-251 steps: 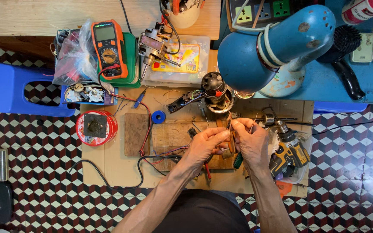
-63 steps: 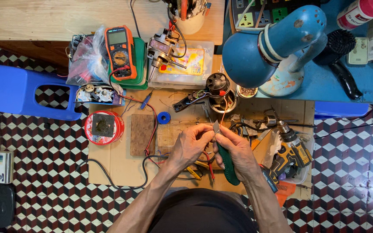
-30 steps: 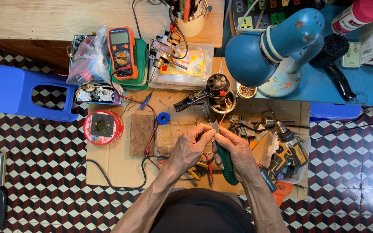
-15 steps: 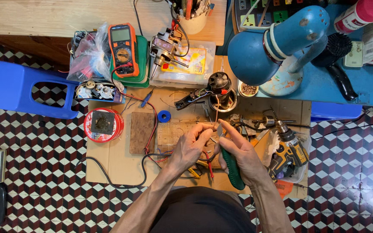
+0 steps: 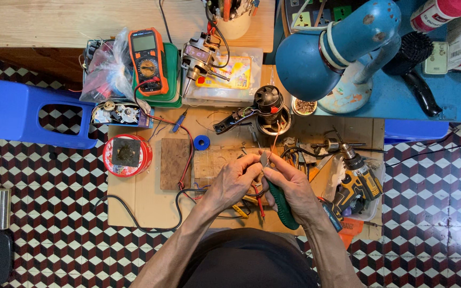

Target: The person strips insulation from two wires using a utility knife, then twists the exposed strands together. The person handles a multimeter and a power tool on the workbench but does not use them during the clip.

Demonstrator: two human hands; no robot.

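Right hand (image 5: 294,189): fingers closed around green-handled pliers (image 5: 279,200). Left hand (image 5: 235,181): fingers pinched at pliers' tip, contents indiscernible; cardboard sheet (image 5: 140,205) beneath.

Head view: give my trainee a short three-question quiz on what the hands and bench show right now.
1. True or false: the right hand grips green-handled pliers.
2. Which lies nearer the left hand: A, the small blue tape roll, or B, the yellow cordless drill?
3. What rests on the round red tin?

Key:
1. True; the pliers' tip meets the left hand's fingers above the cardboard sheet.
2. A.
3. A dark square pad.
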